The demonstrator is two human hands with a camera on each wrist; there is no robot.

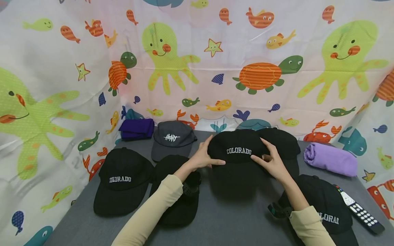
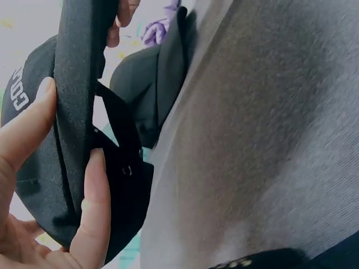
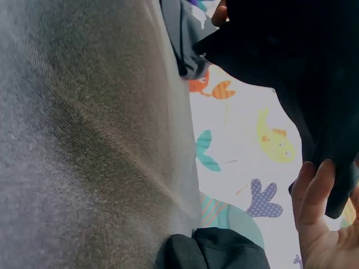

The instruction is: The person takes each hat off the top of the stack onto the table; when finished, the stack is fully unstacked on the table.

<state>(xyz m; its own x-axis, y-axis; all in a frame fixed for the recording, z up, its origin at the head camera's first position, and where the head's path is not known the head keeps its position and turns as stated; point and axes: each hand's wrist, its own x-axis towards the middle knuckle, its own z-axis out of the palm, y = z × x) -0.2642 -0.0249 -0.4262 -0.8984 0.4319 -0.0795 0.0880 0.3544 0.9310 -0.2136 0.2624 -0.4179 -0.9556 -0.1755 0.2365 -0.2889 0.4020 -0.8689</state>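
Observation:
A black baseball cap (image 1: 237, 140) with white COLORADO lettering is held up above the grey table, its brim toward me and its shadow below. My left hand (image 1: 200, 155) grips its left side. In the left wrist view the thumb (image 2: 31, 126) presses the front near the brim, with a finger on the other side by the back strap (image 2: 116, 115). My right hand (image 1: 272, 162) pinches the right side, thumb near the last letter. In the right wrist view its fingers (image 3: 317, 193) press the dark fabric. Another black cap (image 1: 284, 147) lies behind my right hand.
A grey HEART cap (image 1: 172, 140), a folded purple cloth (image 1: 136, 129) and a lilac roll (image 1: 330, 159) lie toward the back. Black caps sit at left (image 1: 121, 194), under my left forearm (image 1: 181, 208) and at right (image 1: 327, 194), beside a remote (image 1: 361, 212). A sea-animal curtain (image 1: 191, 51) surrounds the table.

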